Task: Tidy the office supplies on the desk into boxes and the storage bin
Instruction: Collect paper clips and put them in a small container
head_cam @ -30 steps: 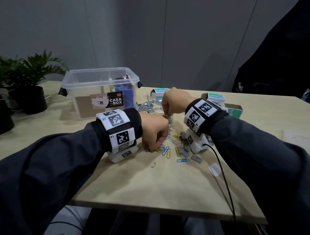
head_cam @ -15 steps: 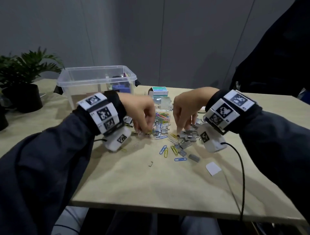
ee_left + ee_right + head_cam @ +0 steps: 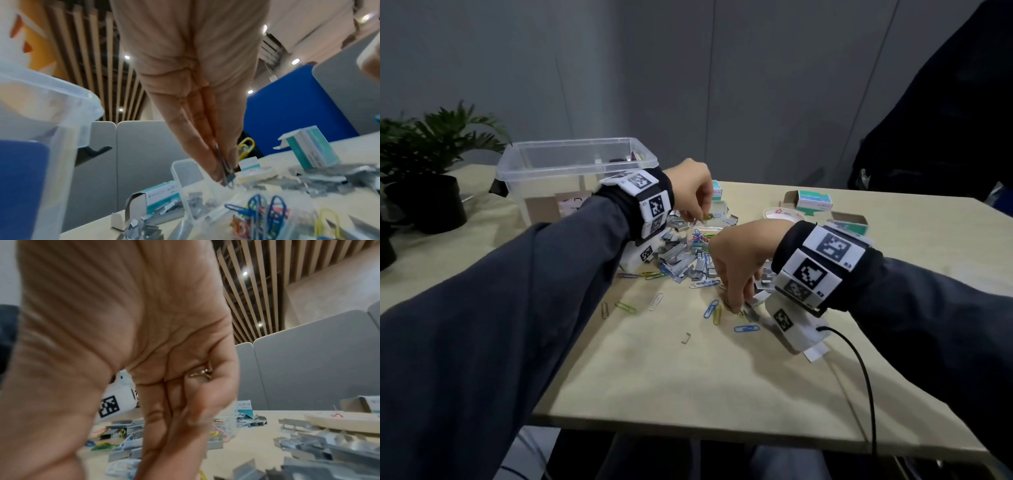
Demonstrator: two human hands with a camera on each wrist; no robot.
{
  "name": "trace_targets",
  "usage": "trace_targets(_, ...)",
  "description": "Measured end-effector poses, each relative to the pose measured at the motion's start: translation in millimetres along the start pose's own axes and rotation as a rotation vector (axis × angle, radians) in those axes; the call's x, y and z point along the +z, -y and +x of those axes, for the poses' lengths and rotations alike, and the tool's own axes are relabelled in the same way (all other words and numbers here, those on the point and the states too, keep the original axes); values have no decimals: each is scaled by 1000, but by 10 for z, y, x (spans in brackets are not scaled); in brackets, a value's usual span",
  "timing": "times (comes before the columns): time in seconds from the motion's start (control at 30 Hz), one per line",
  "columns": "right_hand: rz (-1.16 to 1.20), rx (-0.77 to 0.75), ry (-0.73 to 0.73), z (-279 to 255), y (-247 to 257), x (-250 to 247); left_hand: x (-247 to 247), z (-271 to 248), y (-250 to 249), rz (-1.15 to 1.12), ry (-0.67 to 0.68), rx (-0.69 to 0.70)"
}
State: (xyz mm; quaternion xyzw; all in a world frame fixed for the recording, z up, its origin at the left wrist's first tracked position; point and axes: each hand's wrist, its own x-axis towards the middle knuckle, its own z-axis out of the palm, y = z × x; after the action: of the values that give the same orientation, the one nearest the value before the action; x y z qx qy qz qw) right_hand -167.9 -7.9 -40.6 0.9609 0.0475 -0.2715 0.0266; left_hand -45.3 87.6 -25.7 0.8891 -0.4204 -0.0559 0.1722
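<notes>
Item: loose coloured wire paper clips (image 3: 710, 309) and grey staple strips (image 3: 674, 265), scattered mid-tabletop (image 3: 722, 383) before the clear plastic storage bin (image 3: 571, 164) at the far-left corner. Handling, judged: light, thin, slippery; best pinched by the edges.

Left hand (image 3: 690, 190): raised, fingers down, grip pinching yellow and grey clips (image 3: 226, 168).

Right hand (image 3: 739, 263): wrist arched, fingertips on the tabletop, closing on a clip; cannot tell whether it is held.

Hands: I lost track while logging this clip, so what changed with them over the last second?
The left hand rose from the desk and now pinches paper clips above the small clear box. The right hand came down from the pile's far side to the loose clips at its near edge. The storage bin, staple boxes and staple pile stayed put.
</notes>
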Motion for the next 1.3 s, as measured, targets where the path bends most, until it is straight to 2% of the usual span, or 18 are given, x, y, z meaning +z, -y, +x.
trace_targets(0.17,0,-18,-1,-2,-67,23,132,46,-1,16,211,-40)
trace_targets(0.33,-10,-61,-34,4,-201,37,135,7,28,-66,99,-68)
trace_targets(0.4,35,-51,-73,-4,-258,-16,129,-16,21,-48,114,-83)
trace_targets(0.5,128,-33,-166,-8,-369,-172,165,-21,26,-9,217,-127)
trace_targets(0.57,207,-19,-231,13,-450,-268,191,-2,51,-23,235,-143)
trace_targets(0.7,323,20,-441,153,-543,-365,200,10,135,-162,160,-222)
trace_targets(0.8,357,28,-519,294,-527,-383,201,20,141,-240,86,-264)
trace_targets(0.93,363,16,-463,444,-452,-373,190,48,133,-218,6,-287)
trace_targets(1.1,292,-29,-507,498,-404,-305,189,64,163,-188,33,-295)
trace_targets(1.2,253,-74,-410,458,-403,-300,205,60,125,-168,109,-297)
trace_targets(1.3,220,-101,-306,474,-384,-269,205,58,98,-126,121,-288)
